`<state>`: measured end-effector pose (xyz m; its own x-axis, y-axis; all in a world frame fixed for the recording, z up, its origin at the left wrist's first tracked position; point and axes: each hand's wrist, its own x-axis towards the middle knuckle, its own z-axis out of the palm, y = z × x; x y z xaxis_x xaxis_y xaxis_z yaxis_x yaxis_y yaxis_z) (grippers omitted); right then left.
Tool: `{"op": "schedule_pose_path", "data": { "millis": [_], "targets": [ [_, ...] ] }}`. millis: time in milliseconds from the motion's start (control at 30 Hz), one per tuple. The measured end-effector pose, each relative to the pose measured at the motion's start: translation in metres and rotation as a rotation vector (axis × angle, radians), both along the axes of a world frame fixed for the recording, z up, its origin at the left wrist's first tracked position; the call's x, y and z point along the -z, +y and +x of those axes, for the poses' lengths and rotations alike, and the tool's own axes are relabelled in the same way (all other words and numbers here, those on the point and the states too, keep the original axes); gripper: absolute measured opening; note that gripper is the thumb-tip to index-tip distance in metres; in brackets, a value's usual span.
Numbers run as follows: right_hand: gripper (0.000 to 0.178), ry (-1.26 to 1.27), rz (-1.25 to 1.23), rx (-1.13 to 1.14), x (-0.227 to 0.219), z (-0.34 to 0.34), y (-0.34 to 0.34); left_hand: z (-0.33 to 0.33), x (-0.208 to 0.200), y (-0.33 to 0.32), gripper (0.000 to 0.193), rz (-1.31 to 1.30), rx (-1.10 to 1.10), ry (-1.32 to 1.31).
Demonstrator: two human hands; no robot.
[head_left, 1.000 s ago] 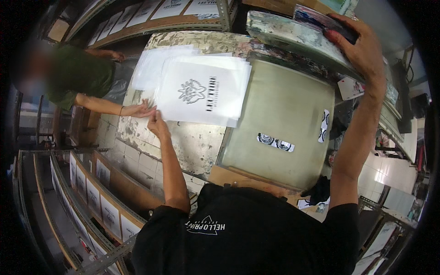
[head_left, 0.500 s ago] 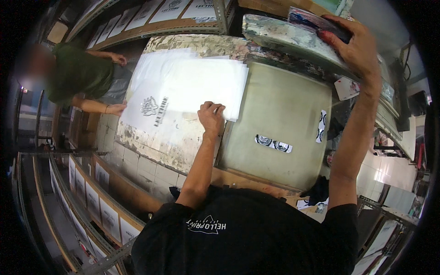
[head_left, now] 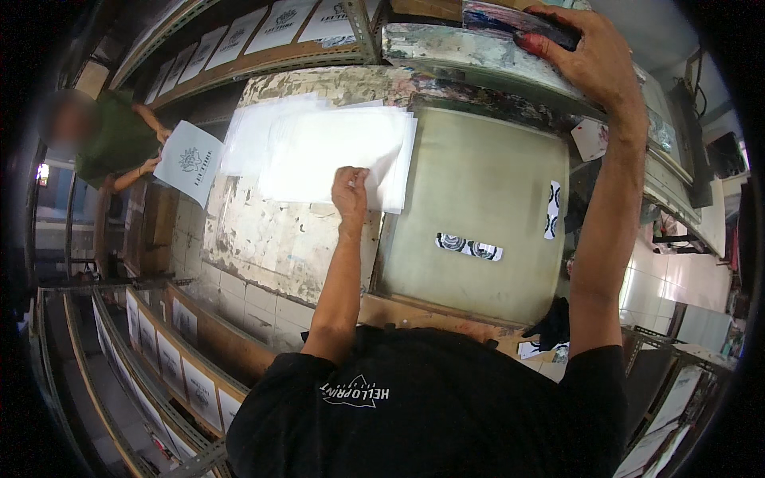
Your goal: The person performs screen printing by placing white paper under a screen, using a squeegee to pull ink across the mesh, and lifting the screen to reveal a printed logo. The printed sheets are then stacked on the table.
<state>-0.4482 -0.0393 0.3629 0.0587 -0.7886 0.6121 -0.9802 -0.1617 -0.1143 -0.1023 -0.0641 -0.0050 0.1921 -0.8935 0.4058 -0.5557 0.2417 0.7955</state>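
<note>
My left hand [head_left: 350, 191] is closed in a pinch at the near edge of a white paper sheet [head_left: 319, 143], the top one of a loose stack. That sheet buckles upward beside my fingers. At the upper right, my right hand [head_left: 594, 60] grips an ink-smeared squeegee [head_left: 496, 17]; dark red ink marks its fingertips. The squeegee lies against a raised, paint-stained screen frame [head_left: 454, 52]. Right of the stack is a flat greenish-grey printing bed [head_left: 478, 179], bearing a patterned strip [head_left: 468, 246] and a second patterned strip [head_left: 552, 210] near its right edge.
A co-worker [head_left: 119, 143] at the far left holds a printed sheet [head_left: 190, 163] in both hands. The stack rests on a worn, peeling table [head_left: 263, 247]. Racks with printed sheets stand at the upper left [head_left: 279, 28] and lower left [head_left: 171, 358]. A dark cloth [head_left: 550, 323] hangs by the bed's near right corner.
The co-worker has lifted the printed sheet off the table and drawn it away to the left. The white sheet under my left hand now bulges up. My right hand still holds the squeegee.
</note>
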Motion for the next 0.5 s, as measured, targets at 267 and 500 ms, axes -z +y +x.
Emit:
{"op": "schedule_pose_path", "data": {
  "millis": [267,500],
  "targets": [
    [0.05,-0.153,0.085,-0.037,-0.001,-0.009,-0.005,-0.045,-0.054,0.03,0.039,0.284,0.622,-0.451],
    [0.052,-0.154,0.196,-0.063,-0.001,-0.017,-0.011,-0.135,0.009,0.043,0.06,0.101,0.802,-0.689]
  ]
}}
